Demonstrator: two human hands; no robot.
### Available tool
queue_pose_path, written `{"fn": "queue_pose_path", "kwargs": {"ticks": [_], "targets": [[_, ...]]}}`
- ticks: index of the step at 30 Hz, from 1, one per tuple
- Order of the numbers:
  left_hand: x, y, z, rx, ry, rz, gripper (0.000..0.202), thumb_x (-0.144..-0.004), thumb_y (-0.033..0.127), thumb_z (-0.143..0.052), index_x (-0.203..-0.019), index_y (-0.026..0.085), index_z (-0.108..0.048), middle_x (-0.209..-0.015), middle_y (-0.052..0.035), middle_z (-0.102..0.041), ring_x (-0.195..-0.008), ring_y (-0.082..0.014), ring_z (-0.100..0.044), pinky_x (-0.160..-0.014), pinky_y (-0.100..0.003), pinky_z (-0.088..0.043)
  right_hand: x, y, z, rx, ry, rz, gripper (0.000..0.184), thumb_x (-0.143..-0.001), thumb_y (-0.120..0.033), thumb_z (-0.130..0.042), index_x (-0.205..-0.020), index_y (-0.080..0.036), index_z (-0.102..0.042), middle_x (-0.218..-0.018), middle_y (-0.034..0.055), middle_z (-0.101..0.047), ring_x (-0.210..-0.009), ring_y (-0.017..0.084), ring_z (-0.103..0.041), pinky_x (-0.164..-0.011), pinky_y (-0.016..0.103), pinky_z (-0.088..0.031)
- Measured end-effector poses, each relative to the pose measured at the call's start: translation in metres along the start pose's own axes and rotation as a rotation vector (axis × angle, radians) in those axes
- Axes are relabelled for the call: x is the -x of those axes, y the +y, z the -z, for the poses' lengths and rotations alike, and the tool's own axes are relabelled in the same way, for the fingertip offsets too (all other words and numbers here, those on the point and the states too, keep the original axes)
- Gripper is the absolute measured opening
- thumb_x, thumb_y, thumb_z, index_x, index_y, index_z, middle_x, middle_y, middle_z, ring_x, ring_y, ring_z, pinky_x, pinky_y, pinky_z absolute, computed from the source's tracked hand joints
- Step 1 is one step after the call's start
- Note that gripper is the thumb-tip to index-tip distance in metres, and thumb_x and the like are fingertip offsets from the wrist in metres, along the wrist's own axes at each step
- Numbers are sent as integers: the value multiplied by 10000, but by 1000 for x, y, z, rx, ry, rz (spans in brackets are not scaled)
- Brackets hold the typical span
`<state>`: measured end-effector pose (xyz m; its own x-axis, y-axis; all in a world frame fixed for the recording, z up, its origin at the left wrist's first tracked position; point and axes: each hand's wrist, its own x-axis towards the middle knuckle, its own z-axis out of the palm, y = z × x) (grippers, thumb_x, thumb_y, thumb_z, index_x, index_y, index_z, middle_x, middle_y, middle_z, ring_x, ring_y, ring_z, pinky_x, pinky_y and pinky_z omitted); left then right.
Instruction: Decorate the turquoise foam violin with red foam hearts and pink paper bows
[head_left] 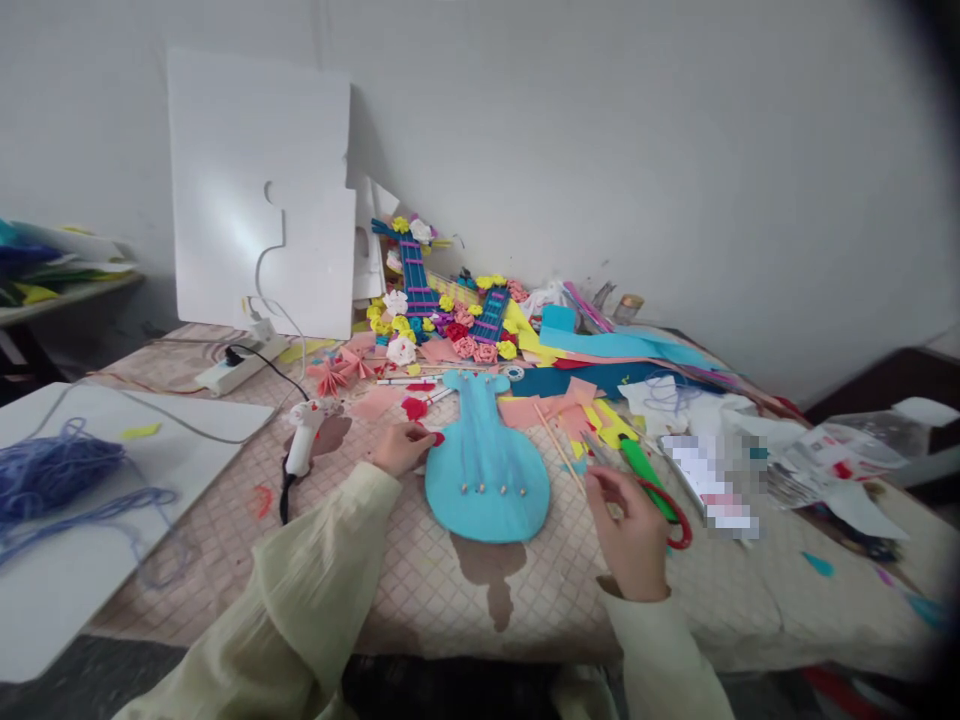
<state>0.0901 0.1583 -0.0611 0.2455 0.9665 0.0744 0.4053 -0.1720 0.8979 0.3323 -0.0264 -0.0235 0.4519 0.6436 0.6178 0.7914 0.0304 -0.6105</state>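
Observation:
A light blue guitar-shaped cutout (486, 462) lies flat on the checked tablecloth (420, 580) in front of me. My left hand (401, 447) rests at its left edge with fingers curled on a small red paper piece (436, 437). My right hand (634, 535) hovers to the right of the cutout, fingers partly curled, thumb and forefinger close together near thin wooden sticks (559, 447); what it holds, if anything, I cannot make out. Red-handled scissors (679, 520) and a green tool (646, 475) lie just beyond that hand.
A white glue gun (304, 440) and power strip (240, 365) sit at left. Blue yarn (56, 475) lies on a white board (82, 560). Flower-covered guitars (442, 300), coloured paper scraps (615, 350) and a large white foam sheet (259, 190) stand by the wall.

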Motion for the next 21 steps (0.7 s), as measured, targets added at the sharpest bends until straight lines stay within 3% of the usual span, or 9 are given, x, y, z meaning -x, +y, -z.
{"fn": "queue_pose_path", "kwargs": {"ticks": [4, 8, 16, 21], "targets": [[0, 1, -1, -15, 26, -14, 289, -620, 407, -575, -587, 126, -631, -460, -7, -563, -455, -121, -493, -435, -222, -343, 15, 1, -26, -69, 119, 88, 143, -776, -247, -509, -788, -145, -608, -747, 64, -631, -646, 151, -569, -613, 277, -470], [0, 3, 1, -39, 65, -31, 310, -657, 398, -516, -514, 133, -590, -451, -4, -544, -470, -124, -481, -446, -225, -316, 25, 13, -43, -115, 120, 44, 152, -770, -251, -512, -777, -136, -610, -728, 64, -631, -599, 139, -558, -565, 261, -463], [-1, -2, 5, -60, 149, -5, 325, -727, 354, -419, -543, 136, -574, -392, 3, -494, -388, -120, -452, -405, -226, -302, 27, 29, -45, -190, 171, -119, 242, -747, -350, -529, -780, -129, -622, -706, 69, -639, -565, 146, -557, -551, 276, -464], [-7, -8, 17, -85, 298, 13, 186, -711, 263, -445, -752, 151, -588, -582, -26, -592, -516, -148, -537, -492, -250, -400, 27, 28, -43, -256, 131, -188, 260, -740, -370, -539, -822, -137, -620, -721, 71, -637, -587, 162, -565, -526, 282, -463]]}}
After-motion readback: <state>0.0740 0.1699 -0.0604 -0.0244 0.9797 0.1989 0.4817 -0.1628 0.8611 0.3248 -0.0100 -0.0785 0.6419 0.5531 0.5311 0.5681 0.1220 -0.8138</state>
